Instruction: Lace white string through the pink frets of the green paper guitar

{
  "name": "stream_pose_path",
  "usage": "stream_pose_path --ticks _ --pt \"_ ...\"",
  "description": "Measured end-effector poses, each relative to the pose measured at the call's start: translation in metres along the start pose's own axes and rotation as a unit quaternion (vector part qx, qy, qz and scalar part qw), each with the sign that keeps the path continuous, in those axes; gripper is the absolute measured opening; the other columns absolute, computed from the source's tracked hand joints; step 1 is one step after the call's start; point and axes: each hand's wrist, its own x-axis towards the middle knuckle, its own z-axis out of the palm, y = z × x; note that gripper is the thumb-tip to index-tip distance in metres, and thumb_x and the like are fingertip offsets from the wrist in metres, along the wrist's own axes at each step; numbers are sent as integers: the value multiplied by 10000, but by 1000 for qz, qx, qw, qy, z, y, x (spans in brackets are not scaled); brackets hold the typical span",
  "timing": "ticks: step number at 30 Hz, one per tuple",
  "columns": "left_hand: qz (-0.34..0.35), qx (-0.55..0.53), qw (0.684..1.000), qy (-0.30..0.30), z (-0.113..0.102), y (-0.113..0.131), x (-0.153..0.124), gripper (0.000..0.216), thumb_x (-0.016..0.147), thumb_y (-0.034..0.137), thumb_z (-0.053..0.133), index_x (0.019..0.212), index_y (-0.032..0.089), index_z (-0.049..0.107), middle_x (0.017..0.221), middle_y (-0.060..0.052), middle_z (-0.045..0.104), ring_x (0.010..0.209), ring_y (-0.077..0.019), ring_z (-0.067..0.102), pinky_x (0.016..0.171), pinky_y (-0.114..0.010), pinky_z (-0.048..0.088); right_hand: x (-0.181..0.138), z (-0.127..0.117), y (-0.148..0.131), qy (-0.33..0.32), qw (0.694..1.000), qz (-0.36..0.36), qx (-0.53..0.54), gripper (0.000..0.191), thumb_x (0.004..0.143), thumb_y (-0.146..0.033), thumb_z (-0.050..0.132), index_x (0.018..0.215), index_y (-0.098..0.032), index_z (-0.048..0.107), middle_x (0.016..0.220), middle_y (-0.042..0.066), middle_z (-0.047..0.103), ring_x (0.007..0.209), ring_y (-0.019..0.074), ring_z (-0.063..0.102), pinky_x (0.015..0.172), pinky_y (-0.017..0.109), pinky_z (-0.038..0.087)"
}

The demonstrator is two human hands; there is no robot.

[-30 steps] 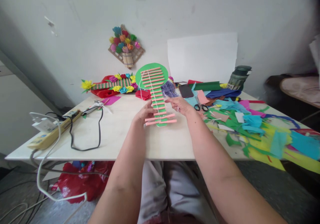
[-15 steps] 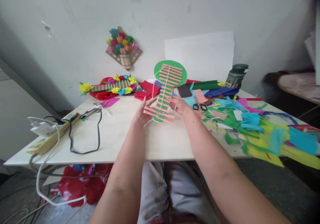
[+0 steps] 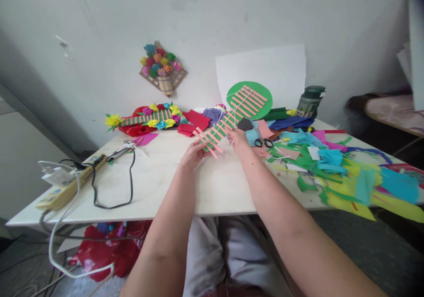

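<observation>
Between my hands, above the table, is a green paper guitar (image 3: 232, 107) with a round head at the far end and pink strips laid crosswise along it. A white string runs down its length. My left hand (image 3: 195, 154) grips the narrow near end, by the last pink strips. Partway along the neck, my right hand (image 3: 236, 138) holds the right edge. The guitar leans to the right, its round part up and away from me. Fingers under the paper are partly hidden.
Paper scraps (image 3: 324, 155) and scissors (image 3: 263, 143) lie on the right, with a dark bottle (image 3: 310, 101) behind. A flower-trimmed guitar (image 3: 149, 116) rests at the back left. A power strip (image 3: 71, 184) and a glue gun (image 3: 122, 149) with its cable are on the left.
The paper guitar has swung clockwise, its round end now farther right. My left hand has closed round the near end, lower than before, while my right hand stays near the neck.
</observation>
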Motion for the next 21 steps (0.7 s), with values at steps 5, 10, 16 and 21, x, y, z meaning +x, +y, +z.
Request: stream_pose_path --ticks 5,10,16,21 --pt "14 36 998 49 3 -3 2 278 626 238 698 857 97 632 843 -102 671 696 -207 642 623 -350 542 -2 5 6 27 998 -30 -41 287 661 -240 635 516 -188 393 371 -89 308 352 32 234 337 190 147" --pt "26 44 996 78 3 -5 3 267 602 264 716 792 97 631 729 -65 654 622 -177 624 580 -327 536 2 3 13 21 997 -47 -62 309 641 -293 641 508 -196 380 373 -93 300 354 37 225 347 202 149" --pt "55 32 994 92 1 -3 3 293 571 263 726 796 115 612 711 -42 649 595 -160 616 599 -330 529 8 1 20 17 990 -94 -107 398 596 -458 662 486 -197 382 394 -83 313 383 48 250 369 215 194" --pt "71 23 992 98 -1 -2 3 295 575 259 717 809 116 609 713 -42 648 587 -153 609 591 -320 521 15 0 26 41 978 -163 -123 374 598 -519 624 575 -155 543 468 -41 456 478 75 398 437 206 291"
